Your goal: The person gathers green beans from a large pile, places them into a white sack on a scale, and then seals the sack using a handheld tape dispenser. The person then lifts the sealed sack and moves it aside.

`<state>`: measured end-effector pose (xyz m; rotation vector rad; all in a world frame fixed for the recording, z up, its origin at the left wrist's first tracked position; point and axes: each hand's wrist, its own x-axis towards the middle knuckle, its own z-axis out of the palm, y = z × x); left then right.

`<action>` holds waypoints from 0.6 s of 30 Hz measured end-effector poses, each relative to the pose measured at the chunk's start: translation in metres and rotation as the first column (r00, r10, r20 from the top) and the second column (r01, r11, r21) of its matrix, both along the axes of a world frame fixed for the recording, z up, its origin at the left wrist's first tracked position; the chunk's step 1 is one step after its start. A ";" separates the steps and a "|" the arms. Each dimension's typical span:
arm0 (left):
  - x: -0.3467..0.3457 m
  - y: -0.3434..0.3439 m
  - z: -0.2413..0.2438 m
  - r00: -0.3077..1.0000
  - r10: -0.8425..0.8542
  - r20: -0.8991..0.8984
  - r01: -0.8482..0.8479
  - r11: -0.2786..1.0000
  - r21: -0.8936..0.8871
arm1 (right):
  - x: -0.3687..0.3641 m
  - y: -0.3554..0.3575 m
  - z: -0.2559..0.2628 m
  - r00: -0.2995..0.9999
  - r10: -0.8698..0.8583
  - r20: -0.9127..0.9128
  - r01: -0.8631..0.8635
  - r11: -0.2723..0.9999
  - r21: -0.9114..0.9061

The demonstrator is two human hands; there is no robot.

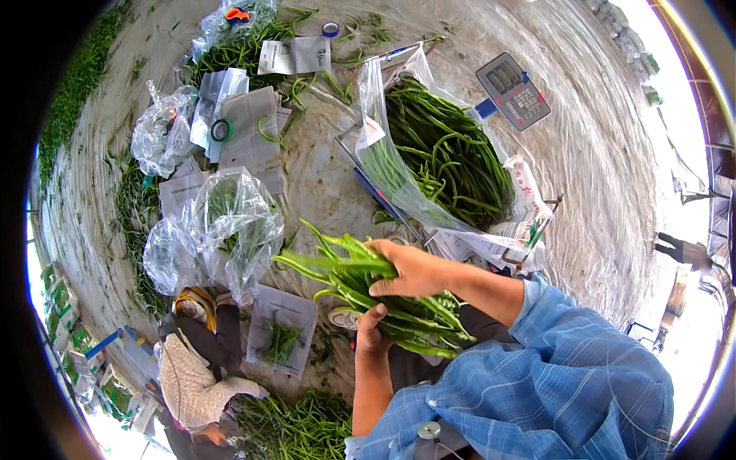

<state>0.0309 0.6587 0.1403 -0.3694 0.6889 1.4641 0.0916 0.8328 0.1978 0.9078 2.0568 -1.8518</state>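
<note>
A bundle of long green chili peppers [351, 282] lies across my left hand [374, 333], which grips it from below with the thumb up. On top of the same bundle rests my right hand [411, 267], its fingers over the peppers. Beyond my hands, an open clear plastic bag [397, 172] lined with printed paper is filled with dark green peppers [443, 155], laid mostly lengthwise in a metal frame. A digital scale display [513, 91] sits past the bag's far right side.
A crouching co-worker [192, 374] is at lower left beside a pepper heap [305, 425]. Crumpled clear bags [213, 236], paper sheets [247, 126], green tape [221, 130], blue tape [330, 29] and an orange-handled tool [237, 15] lie on the ground sheet. Another person [684, 252] stands far right.
</note>
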 end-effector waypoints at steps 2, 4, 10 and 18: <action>0.000 -0.008 -0.006 0.999 -0.023 -0.037 0.023 1.000 0.015 | 0.000 0.017 -0.003 0.995 -0.075 0.064 0.086 0.977 -0.195; -0.002 0.005 0.003 0.993 -0.016 -0.115 0.016 1.000 0.003 | 0.006 0.037 -0.010 0.980 -0.167 0.107 0.192 0.938 -0.289; -0.010 0.022 -0.006 0.996 0.041 0.075 -0.045 0.998 0.054 | 0.018 0.076 -0.031 0.909 -0.383 0.164 0.410 0.754 -0.513; -0.011 0.046 -0.011 0.963 -0.116 0.242 0.089 0.989 0.122 | 0.008 0.077 -0.051 0.864 -0.484 0.141 0.447 0.607 -0.657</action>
